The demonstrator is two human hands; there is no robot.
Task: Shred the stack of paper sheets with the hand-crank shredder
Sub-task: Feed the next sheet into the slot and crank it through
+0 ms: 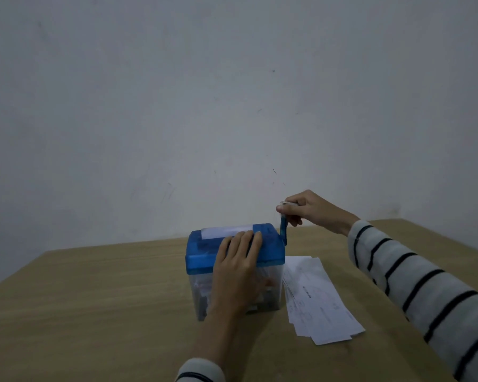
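Note:
A hand-crank shredder [202,257] with a blue lid and a clear bin stands in the middle of the wooden table. A white sheet [226,231] sticks up a little from its top slot. My left hand [239,260] lies flat on the lid and front, fingers straight, holding it steady. My right hand [305,208] grips the knob of the blue crank [284,230] at the shredder's right side, with the crank arm pointing up. A stack of white printed sheets [319,299] lies on the table just right of the shredder. Shreds show dimly inside the bin.
The wooden table [108,299] runs up to a plain pale wall [232,106]. Its back edge is close behind the shredder, and its right edge slants past my striped right sleeve [414,282].

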